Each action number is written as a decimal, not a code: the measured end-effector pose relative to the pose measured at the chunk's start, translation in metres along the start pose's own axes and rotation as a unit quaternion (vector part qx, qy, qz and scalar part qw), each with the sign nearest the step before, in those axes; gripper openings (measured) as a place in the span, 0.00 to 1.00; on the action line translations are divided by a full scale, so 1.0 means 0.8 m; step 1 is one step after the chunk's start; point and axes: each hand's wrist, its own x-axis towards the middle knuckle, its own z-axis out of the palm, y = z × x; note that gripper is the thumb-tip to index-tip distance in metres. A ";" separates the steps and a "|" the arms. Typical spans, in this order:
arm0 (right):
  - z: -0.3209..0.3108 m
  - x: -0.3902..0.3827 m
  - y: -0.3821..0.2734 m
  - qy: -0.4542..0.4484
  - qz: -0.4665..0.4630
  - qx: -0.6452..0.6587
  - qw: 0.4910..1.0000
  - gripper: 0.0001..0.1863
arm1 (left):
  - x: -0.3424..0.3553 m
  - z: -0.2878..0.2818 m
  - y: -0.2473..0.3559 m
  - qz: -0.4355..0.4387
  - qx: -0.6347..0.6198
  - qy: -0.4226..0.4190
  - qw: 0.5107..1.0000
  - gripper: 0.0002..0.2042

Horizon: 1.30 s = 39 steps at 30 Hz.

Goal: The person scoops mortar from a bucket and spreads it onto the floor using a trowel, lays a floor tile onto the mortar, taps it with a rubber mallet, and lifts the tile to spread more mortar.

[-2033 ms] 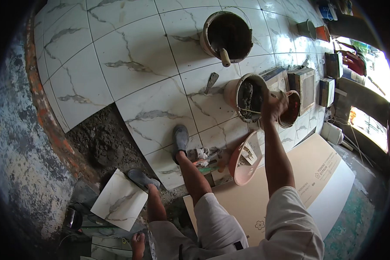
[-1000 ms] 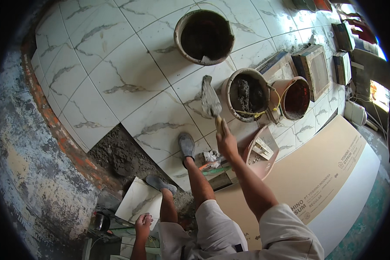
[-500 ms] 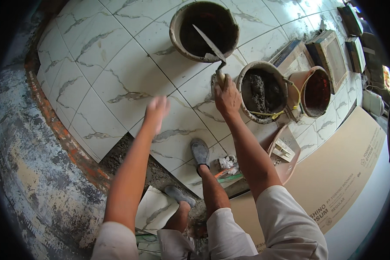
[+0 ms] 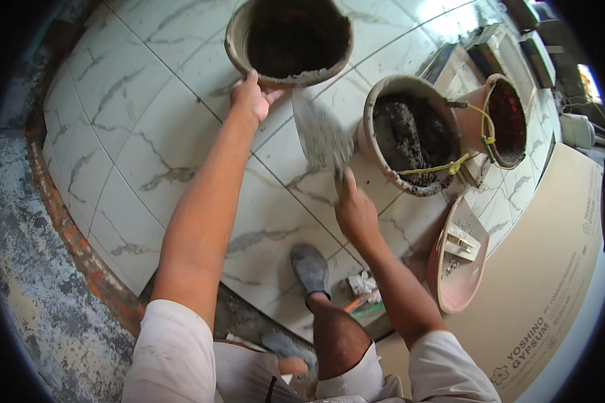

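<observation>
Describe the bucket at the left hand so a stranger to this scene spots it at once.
On the white, veined tile floor, look to the picture's top edge. The left hand is at the near rim of a dark-mouthed bucket. Only it is cut off by that edge; the mortar bucket to its lower right carries a yellow cord, this one shows none.

Buckets [image 4: 243,41] on marbled tile floor [image 4: 138,134]
</observation>
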 end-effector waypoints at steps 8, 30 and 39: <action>-0.099 -0.141 0.084 0.247 0.062 0.397 0.882 0.25 | -0.069 -0.107 -0.074 0.151 0.333 -0.040 0.930 0.16; -0.158 -0.112 -0.074 0.203 -0.078 0.587 0.780 0.11 | -0.476 -0.438 -0.098 0.046 0.191 -0.063 0.978 0.24; -0.122 -0.262 -0.194 -0.208 -0.094 0.620 0.751 0.21 | -0.569 -0.346 -0.122 -0.053 -0.103 -0.120 0.986 0.45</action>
